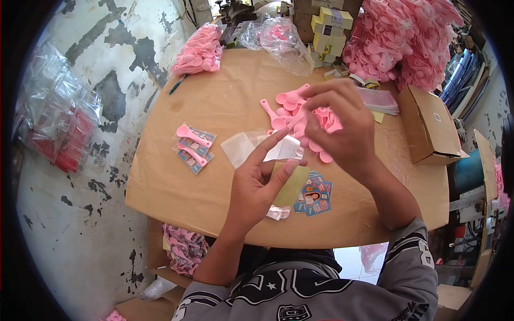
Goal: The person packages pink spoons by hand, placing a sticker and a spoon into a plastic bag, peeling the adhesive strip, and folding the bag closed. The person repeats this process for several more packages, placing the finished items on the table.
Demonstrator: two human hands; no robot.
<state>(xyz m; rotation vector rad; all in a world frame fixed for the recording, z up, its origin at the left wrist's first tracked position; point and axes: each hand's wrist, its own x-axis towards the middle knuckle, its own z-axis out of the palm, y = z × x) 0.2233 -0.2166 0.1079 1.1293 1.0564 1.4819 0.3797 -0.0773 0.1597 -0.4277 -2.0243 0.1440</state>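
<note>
My left hand pinches a yellowish-green sheet under its thumb, its index finger stretched up toward the right. Above and to the right, my right hand is raised with curled fingers over the pink spoons. Its fingertips are blurred, and whether they hold anything is unclear. Clear plastic sleeves lie beyond my left hand. Beside the sheet, blue printed cards are fanned out on the table. To the left, two pink spoons rest on blue cards in clear packets.
The brown-covered table holds a bag of pink spoons, a pen, small yellow boxes and an open cardboard box. A large pink heap stands at the back right. Plastic packets hang at left.
</note>
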